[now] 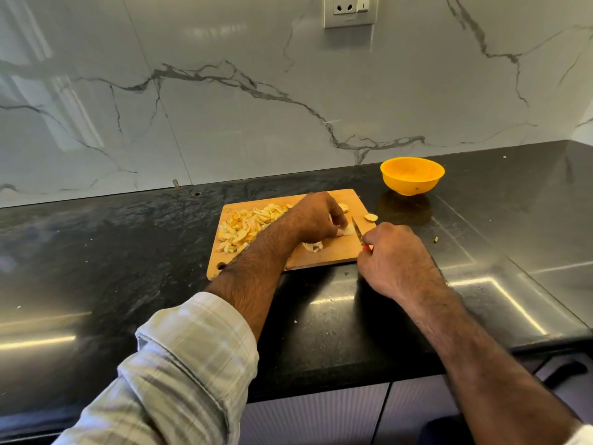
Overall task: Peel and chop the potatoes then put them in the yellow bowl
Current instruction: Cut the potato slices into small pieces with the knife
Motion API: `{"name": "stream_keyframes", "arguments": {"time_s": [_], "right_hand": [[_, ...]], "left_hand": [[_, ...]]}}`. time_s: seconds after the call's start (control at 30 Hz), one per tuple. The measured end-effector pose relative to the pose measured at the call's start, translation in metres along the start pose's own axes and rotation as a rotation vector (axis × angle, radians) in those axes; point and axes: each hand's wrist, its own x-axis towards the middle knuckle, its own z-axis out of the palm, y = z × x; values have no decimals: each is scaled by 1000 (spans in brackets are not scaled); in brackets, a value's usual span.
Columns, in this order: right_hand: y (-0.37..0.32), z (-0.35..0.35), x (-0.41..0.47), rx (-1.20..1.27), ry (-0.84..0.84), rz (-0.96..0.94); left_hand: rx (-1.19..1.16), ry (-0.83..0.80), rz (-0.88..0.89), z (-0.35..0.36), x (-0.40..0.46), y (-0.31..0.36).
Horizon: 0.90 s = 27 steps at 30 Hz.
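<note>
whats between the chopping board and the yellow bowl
In the head view, only bare black counter lies between the chopping board and the yellow bowl.

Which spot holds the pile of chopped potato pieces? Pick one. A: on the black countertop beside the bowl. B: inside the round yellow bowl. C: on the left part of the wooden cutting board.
C: the pile of chopped potato pieces lies on the wooden cutting board's left part.
</note>
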Motion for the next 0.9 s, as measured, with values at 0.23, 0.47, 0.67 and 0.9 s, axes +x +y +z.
{"name": "stream_keyframes", "arguments": {"time_s": [0.23, 0.47, 0.67, 0.9], "right_hand": [[-14, 1, 6, -79, -43, -39], [-12, 11, 1, -70, 34, -36], [-22, 10, 13, -79, -12, -13], [-19, 19, 3, -107, -10, -31]], "left_hand": [[21, 27, 38, 3, 2, -6], [-34, 70, 35, 0, -1, -11], [-47, 67, 34, 0, -5, -11], [-120, 79, 19, -2, -6, -17]]}}
